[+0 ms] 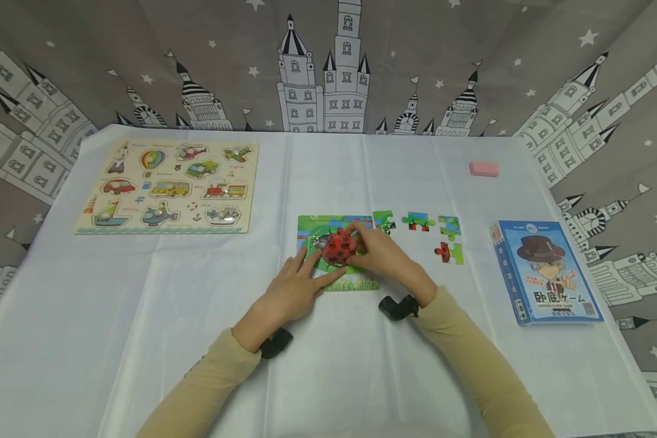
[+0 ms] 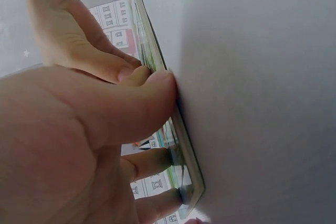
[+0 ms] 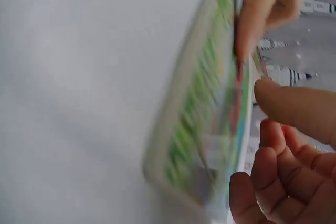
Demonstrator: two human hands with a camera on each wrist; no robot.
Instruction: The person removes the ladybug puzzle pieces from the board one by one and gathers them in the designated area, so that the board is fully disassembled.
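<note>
A ladybug jigsaw puzzle (image 1: 336,248) lies in its flat tray at the middle of the table. My left hand (image 1: 292,289) has its fingers spread, the fingertips resting on the puzzle's left and lower part; in the left wrist view the thumb (image 2: 152,95) lies at the tray's near edge. Over the right side of the puzzle, my right hand (image 1: 383,252) pinches a small jigsaw piece (image 3: 261,62) between thumb and forefinger. That piece looks tilted and is mostly hidden by the fingers. Several loose jigsaw pieces (image 1: 418,221) lie just right of the tray.
On the left is a wooden vehicle puzzle board (image 1: 191,182). A blue game box (image 1: 547,274) stands to the right, with a pink block (image 1: 483,169) behind it. White cloth (image 1: 197,316) covers the table, and a grey castle-print curtain (image 1: 405,36) hangs behind.
</note>
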